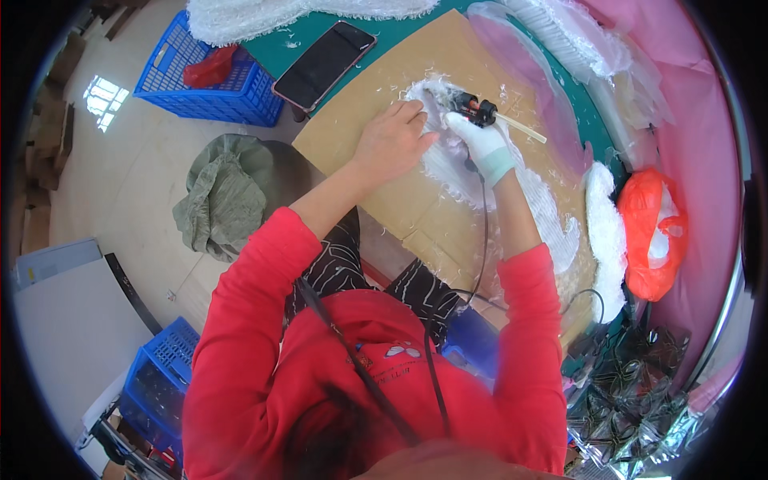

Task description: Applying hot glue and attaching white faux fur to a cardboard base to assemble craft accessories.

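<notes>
My right hand [482, 148], in a white glove with a pale green cuff, is closed around a black glue gun [478, 110] with an orange part. A pale glue stick [522, 126] juts from the gun's back end, and a dark cord hangs below. Under the gun lies a white fluffy piece [448, 170], its ribbed tail curving down to the right. My bare left hand [392, 142] rests at the left edge of this piece, thumb apart from the fingers. The fingertips lie against the fluff; the gun's nozzle is hard to make out there.
Cardboard [352, 132] littered with white shreds covers part of the green tabletop [282, 42]. A phone [324, 64] lies at its far left edge. Blue crate [260, 108] and green-grey cloth-covered stool [224, 192] stand left. At right are a white fluffy roll [606, 240] and red plastic bag [640, 240].
</notes>
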Demonstrator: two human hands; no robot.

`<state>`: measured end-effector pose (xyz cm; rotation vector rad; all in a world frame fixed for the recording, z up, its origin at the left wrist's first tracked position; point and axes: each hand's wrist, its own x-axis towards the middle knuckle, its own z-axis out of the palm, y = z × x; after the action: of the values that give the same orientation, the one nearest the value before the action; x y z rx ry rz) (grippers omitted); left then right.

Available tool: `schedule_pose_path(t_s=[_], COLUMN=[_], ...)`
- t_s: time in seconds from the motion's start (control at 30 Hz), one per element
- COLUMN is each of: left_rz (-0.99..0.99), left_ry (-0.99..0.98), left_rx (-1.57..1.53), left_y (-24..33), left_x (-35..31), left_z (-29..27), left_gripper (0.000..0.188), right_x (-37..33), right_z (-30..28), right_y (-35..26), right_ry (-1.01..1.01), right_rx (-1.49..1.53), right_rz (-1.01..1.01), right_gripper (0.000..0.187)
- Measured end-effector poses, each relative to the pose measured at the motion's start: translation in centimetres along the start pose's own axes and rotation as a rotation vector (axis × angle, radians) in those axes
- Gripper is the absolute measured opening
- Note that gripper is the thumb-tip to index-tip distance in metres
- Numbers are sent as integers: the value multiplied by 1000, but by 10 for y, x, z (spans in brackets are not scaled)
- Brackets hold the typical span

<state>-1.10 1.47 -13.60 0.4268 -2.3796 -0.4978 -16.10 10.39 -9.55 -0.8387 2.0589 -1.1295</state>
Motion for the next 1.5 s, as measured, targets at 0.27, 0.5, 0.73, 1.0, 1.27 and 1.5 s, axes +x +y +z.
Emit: schedule_pose_path(t_s=[0.27,0.5,0.73,1.0,1.27,1.5], left_rz=[-23,4,36,65,61,32], left_ry=[-33,14,54,104,122,105], left_rx=[2,11,68,63,63,63], left_y=[0,-1,-1,0,1,4], left_x=[-1,-1,-1,-2,-4,-7], left_z=[1,3,2,3,2,4], left_gripper=[33,31,27,25,25,27], right_x=[-1,-6,-6,-3,-1,1], right_z=[-1,2,2,0,0,2], right_y=[-2,-4,-6,-3,-1,1], right_ry=[-13,-28,-29,-34,-17,-4], right_rx=[95,74,106,107,127,100], right_rz=[-10,15,-12,11,-5,-6], right_gripper=[30,20,23,24,22,22])
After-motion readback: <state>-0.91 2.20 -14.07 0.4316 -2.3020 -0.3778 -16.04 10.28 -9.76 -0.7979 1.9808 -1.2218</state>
